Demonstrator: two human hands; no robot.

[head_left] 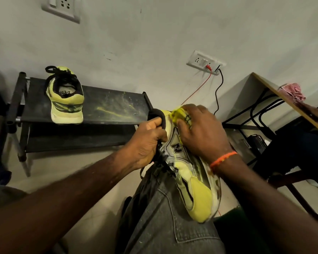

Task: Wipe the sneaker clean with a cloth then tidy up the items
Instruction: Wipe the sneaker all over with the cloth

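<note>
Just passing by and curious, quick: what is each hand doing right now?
Left hand: grips the black collar of the yellow-green mesh sneaker on the lap.
Right hand: presses a yellow cloth against the sneaker's heel side.

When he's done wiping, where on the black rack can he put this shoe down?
The rack's top shelf has bare room to the right of the other sneaker, up to its right end rail, though that patch is dusty with yellow streaks. The left end is taken by that sneaker. It is crowded at his lap: both hands, the cloth and the held sneaker are bunched together.
</note>
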